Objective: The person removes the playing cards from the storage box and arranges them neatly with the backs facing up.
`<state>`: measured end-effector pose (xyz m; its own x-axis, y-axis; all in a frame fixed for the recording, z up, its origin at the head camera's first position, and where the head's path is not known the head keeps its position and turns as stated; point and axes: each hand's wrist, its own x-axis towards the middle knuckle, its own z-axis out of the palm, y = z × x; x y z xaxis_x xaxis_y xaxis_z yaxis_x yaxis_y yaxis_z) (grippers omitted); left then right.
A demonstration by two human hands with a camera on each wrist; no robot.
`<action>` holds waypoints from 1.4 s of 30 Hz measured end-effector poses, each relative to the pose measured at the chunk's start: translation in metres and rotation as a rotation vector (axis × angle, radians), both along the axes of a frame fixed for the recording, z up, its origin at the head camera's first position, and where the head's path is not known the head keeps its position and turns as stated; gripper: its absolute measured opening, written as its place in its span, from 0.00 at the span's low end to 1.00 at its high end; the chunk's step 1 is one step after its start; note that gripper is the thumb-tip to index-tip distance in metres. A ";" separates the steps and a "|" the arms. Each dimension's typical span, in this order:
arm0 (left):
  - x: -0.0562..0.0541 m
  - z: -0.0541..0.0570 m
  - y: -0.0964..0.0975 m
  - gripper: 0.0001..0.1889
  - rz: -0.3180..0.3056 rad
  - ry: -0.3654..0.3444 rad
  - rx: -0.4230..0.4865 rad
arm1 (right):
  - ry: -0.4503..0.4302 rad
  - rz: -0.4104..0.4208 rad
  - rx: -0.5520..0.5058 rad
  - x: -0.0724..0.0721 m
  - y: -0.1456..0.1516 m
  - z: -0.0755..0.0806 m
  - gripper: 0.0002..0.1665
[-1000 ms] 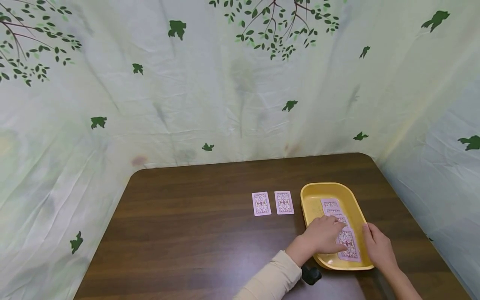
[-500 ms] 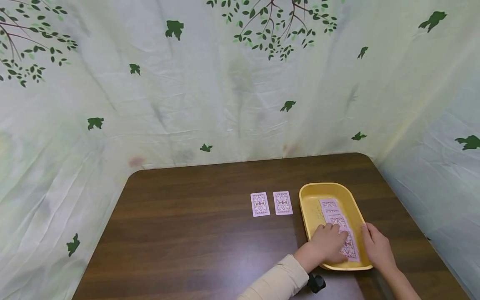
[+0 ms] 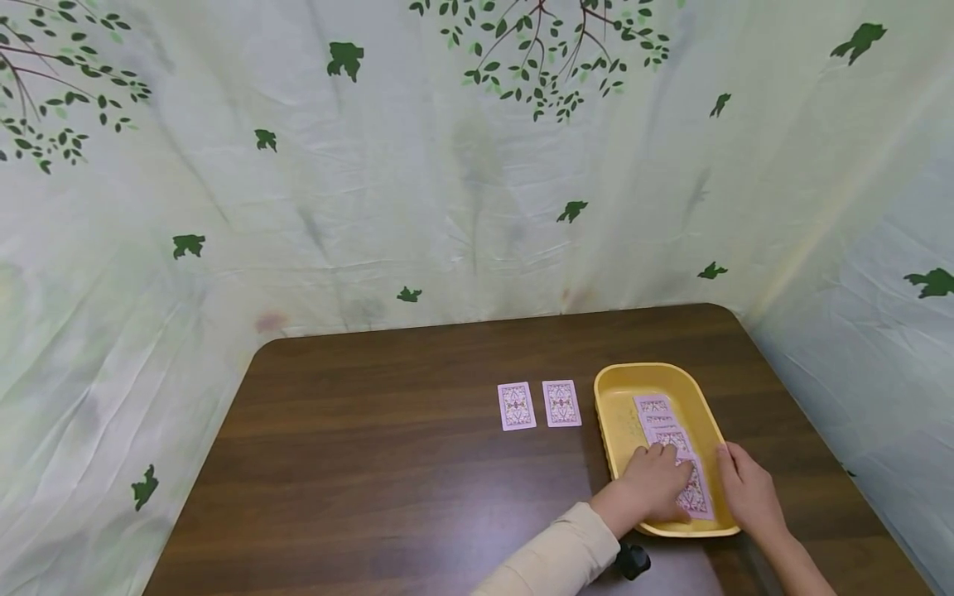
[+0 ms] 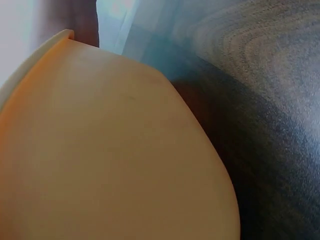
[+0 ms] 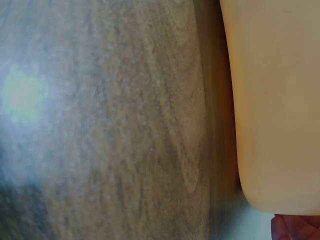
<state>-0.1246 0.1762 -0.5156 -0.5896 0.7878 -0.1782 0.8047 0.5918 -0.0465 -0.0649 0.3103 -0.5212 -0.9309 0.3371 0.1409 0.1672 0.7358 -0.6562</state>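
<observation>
The right grip (image 3: 754,497), over a brown wood-grain tabletop (image 3: 358,463), clasps the side of a yellow, round-cornered plastic tray (image 3: 621,396), probably to steady it. Inside, the left grip (image 3: 648,487) reaches over overlapping purple-patterned rectangular cards (image 3: 668,434), partly covering them; whether it pinches one I cannot tell. Two matching loose cards (image 3: 517,406) lie left of the tray. Neither wrist view shows any card.

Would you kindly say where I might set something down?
The table left of the two cards looks bare, as does the strip between them and the far edge. The yellow tray is crowded: more cards and the left hand inside, the right hand at its rim.
</observation>
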 end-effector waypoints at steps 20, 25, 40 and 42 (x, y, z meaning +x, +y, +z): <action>-0.006 -0.003 0.004 0.43 0.026 0.009 0.071 | -0.023 0.000 -0.015 -0.002 0.001 0.000 0.22; -0.006 -0.004 0.004 0.41 0.039 0.047 0.059 | -0.023 -0.001 -0.011 -0.002 0.002 0.000 0.23; -0.005 -0.006 0.003 0.44 -0.006 0.036 0.112 | 0.054 0.000 0.017 -0.001 0.000 -0.005 0.20; -0.006 -0.005 0.003 0.44 -0.012 0.025 0.106 | 0.056 0.001 0.017 -0.001 0.001 -0.006 0.20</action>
<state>-0.1301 0.1795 -0.5209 -0.5830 0.8086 -0.0785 0.8113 0.5846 -0.0044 -0.0662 0.3108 -0.5268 -0.9215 0.3336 0.1988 0.1297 0.7469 -0.6521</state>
